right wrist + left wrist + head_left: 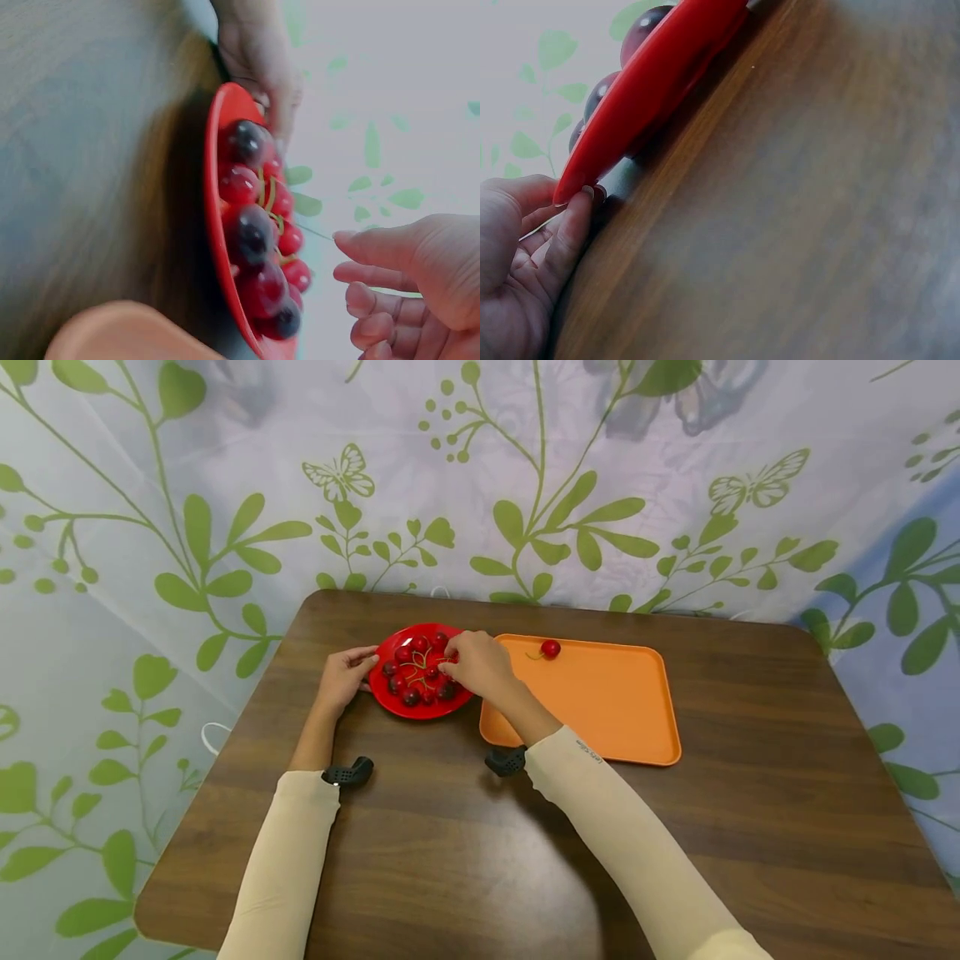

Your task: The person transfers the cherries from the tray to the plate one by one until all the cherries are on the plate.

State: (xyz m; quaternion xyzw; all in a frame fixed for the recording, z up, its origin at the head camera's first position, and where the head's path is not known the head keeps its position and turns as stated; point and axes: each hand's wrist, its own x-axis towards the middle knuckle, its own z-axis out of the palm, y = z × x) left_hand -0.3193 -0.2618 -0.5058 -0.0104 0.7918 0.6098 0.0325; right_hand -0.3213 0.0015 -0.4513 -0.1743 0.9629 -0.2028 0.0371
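A red plate [420, 713] piled with dark red cherries [411, 697] and green stems stands left of centre on the brown table. My left hand [349, 675] grips the plate's left rim, thumb above and fingers below, as the left wrist view shows [525, 255]. My right hand [480, 664] is over the plate's right side. In the right wrist view, its thumb and fingers [409, 251] are slightly apart beside the cherries [259, 289], and a thin stem reaches toward the thumb tip. One cherry [551, 649] lies on the orange tray [607, 710].
The orange tray sits just right of the plate, partly under my right forearm. The table [750, 760] ends at a wall covering [480, 485] printed with leaves and butterflies. Black wrist cameras [349, 772] hang from both wrists.
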